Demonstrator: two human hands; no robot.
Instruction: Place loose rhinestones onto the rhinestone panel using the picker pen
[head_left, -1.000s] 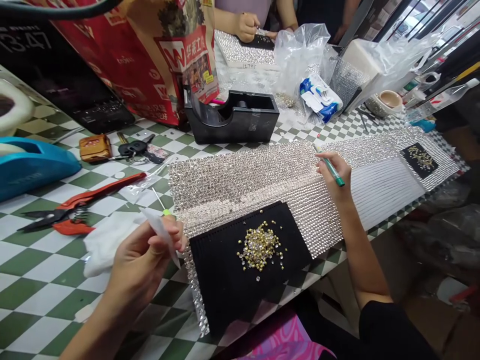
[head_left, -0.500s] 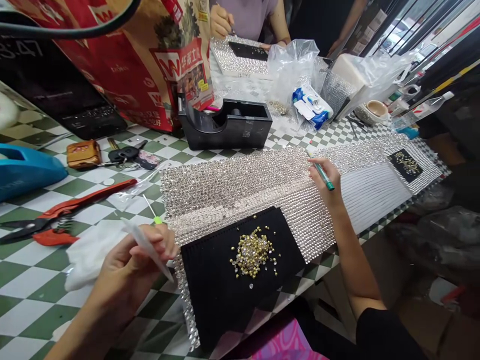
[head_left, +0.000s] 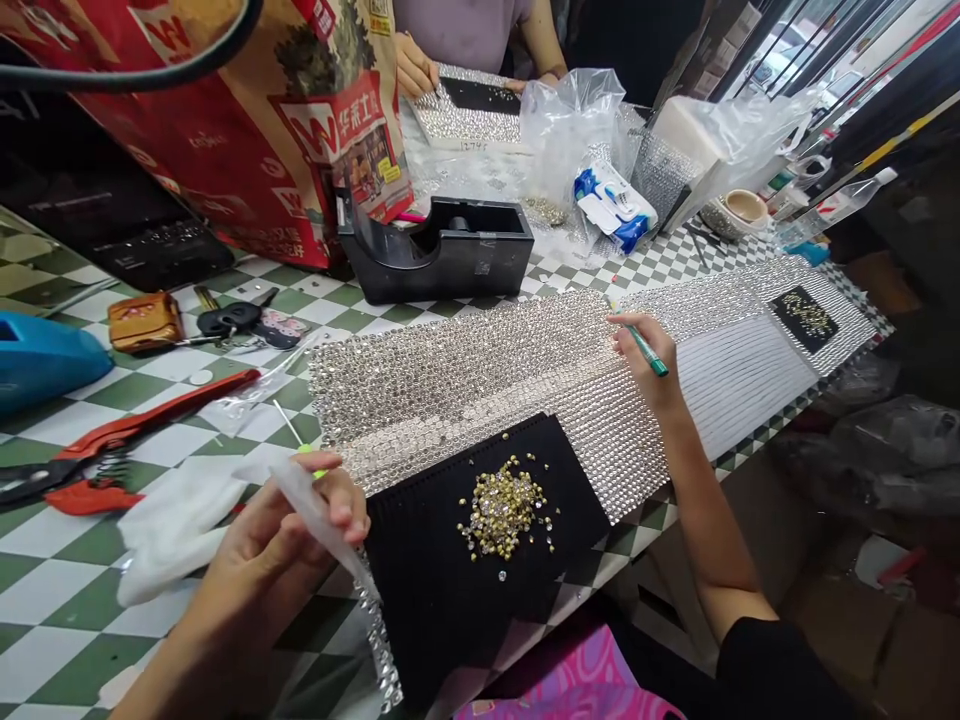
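While my right hand (head_left: 643, 362) narrowly pinches a green pen (head_left: 651, 350), my left hand (head_left: 281, 540) holds a soft translucent strip (head_left: 319, 520). That rhinestone sheet (head_left: 457, 385) looks limp; I'd lift it by its edge.

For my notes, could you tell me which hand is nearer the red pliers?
Left. The left hand is near the pliers, with a white cloth between; the right hand is far across the rhinestone sheet.

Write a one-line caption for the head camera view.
Left hand holds a white strip, right hand a green pen, over a rhinestone sheet.
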